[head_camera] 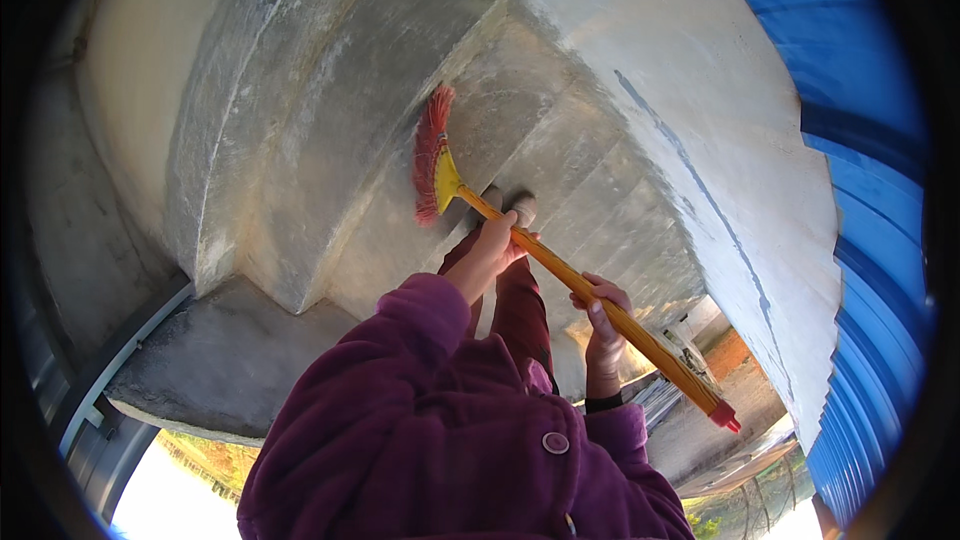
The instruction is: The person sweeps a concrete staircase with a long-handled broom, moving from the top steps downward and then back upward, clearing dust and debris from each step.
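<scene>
A broom with red bristles (430, 157), a yellow plastic collar (448, 176) and a wood-grain orange handle (555, 264) slants across the view before me. Low on the handle, close to the collar, my left hand (496, 238) grips it. Farther up, my right hand (604, 319) is wrapped around the same handle, whose red end cap (724, 416) points to the lower right. The bristles are by the edge of a concrete stair step (360, 202); whether they press on it I cannot tell. My shoes (523, 206) show just beyond my left hand, partly hidden by it.
Concrete stairs rise at the upper left and run down toward the right (600, 202). A pale plastered wall (697, 90) with a dark grey streak borders them, with blue corrugated sheeting (862, 240) beyond. At the lower left, a metal rail (124, 364) stands beside a concrete ledge (217, 360).
</scene>
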Available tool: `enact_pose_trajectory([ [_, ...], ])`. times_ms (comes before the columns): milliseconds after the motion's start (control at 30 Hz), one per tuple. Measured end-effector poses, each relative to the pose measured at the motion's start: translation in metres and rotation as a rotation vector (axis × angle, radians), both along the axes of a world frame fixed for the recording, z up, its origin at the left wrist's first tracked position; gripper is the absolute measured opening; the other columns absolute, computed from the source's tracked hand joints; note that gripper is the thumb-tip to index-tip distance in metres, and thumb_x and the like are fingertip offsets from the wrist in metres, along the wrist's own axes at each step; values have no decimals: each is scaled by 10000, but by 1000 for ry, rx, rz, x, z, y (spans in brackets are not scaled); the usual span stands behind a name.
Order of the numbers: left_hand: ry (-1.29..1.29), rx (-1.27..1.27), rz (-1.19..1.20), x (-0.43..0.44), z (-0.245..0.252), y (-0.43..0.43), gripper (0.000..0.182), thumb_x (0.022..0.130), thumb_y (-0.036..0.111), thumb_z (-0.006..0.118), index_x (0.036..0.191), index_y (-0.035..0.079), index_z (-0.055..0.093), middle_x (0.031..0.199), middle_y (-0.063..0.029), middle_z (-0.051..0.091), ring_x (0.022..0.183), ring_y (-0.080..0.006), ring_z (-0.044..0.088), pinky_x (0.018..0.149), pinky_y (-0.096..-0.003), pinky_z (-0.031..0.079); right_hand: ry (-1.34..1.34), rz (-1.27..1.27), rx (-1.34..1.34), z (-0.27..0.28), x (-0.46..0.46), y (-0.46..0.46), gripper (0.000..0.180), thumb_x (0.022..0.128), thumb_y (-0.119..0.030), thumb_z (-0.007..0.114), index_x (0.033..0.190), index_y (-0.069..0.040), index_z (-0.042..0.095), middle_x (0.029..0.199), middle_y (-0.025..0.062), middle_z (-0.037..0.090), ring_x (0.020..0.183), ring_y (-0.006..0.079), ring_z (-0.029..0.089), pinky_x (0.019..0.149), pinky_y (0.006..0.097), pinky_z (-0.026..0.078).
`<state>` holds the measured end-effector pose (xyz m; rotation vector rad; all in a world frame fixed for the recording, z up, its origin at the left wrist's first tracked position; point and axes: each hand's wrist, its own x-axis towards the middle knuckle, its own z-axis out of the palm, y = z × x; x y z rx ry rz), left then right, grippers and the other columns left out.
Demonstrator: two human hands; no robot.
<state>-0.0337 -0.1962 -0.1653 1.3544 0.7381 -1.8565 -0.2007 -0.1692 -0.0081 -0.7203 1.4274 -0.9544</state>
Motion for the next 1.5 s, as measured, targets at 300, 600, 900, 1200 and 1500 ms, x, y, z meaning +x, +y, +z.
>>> enact_pose_trajectory([
  [300,-11,107,-185,-40,-39,-30,169,897,146,433,954,-3,379,848,-154,500,733,-307,589,705,-445,536,64,-283,100,-26,-10,-6,327,815,-259,634,967,18,550,1019,172,592,742,195,620,719,289,510],
  [600,-63,-96,-180,-51,-10,-36,237,903,192,449,978,-6,343,805,-146,464,692,-327,585,676,-478,553,18,-292,-62,-3,-29,-1,372,792,-320,652,939,-1,532,1040,205,576,778,251,622,718,334,529],
  [900,-216,-6,-215,-47,-73,-61,206,892,147,440,981,-11,342,770,-151,484,642,-282,549,652,-462,532,-114,-438,124,-64,-13,-16,285,842,-224,616,1007,-20,503,1045,170,587,796,234,637,763,317,531],
  [1200,-265,-89,-132,-87,-26,-58,167,836,127,486,933,32,389,711,-113,464,575,-234,519,542,-436,528,-56,-332,-75,-23,-43,3,322,798,-237,661,968,7,539,1051,173,560,837,250,615,742,328,520],
  [1500,-426,-167,-51,-49,-68,-164,261,795,78,466,1032,23,372,851,-111,455,675,-231,509,546,-407,503,-29,-174,-92,-105,-11,-120,284,812,-187,658,976,22,556,852,86,594,760,161,604,729,269,501],
])
